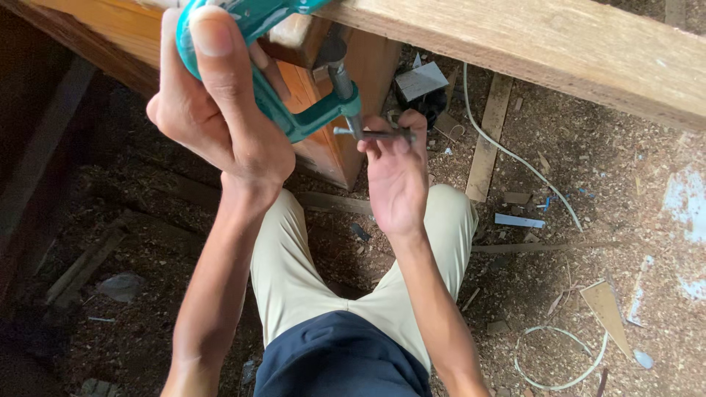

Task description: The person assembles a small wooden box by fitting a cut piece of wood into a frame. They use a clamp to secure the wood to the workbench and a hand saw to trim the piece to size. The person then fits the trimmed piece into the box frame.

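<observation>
A floor thick with sawdust and wood scraps (pixel 588 220) spreads under everything, littered with thin offcut strips and a loose white cord (pixel 515 154) that snakes from the top towards the right edge. Across the top runs a long pale wooden beam (pixel 529 44), slanting down to the right, and beneath its left part stands an orange-brown wooden post (pixel 346 125).

The person crouches over the floor, knees in beige trousers (pixel 294 272) spread apart, a dark blue shirt (pixel 338 360) at the bottom edge. Both forearms rise from the bottom of the view up towards the beam.

A teal metal C-clamp (pixel 294 110) grips the beam where it meets the post, its curved frame hanging below the beam's lower edge and its steel screw (pixel 342 81) pointing up to the wood. The left hand (pixel 220 110) is wrapped around the clamp's frame, thumb stretched up along the teal curve, fingers curled behind it, wrist bent back so the palm side faces the beam. The right hand (pixel 397 169) is just beside it, at the foot of the screw, its fingers closed in a pinch on the thin dark metal turning bar (pixel 379 134) that passes crosswise through the screw's end; the back of the hand faces upwards and the forearm slopes down to the right.
</observation>
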